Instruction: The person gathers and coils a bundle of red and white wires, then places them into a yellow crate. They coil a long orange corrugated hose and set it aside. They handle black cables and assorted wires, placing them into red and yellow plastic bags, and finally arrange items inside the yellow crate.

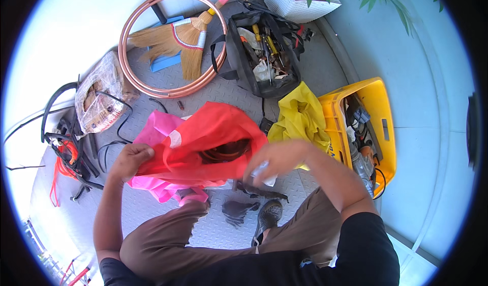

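A red cloth bag (213,126) is stretched out in front of me, its mouth gaping toward me. Inside the opening, dark reddish-brown coils (226,152) show in part. My left hand (133,160) is closed on the bag's left edge, thumb on top. At the bag's right end is my right hand (284,158), slightly blurred, its fingers curled down around a small whitish, shiny thing (261,171) that I cannot make out. A pink cloth bag (152,128) lies beneath the red one. Close to my right wrist is a crumpled yellow cloth (300,116).
Beyond the bags lie a copper tubing coil (133,77), a straw broom (189,37) and a black tool bag (239,75). At right stands a yellow crate (384,100) with mixed parts. Black cables (56,103) and a plastic-wrapped bundle (104,95) are at left; dark gloves (238,211) lie near my shoe.
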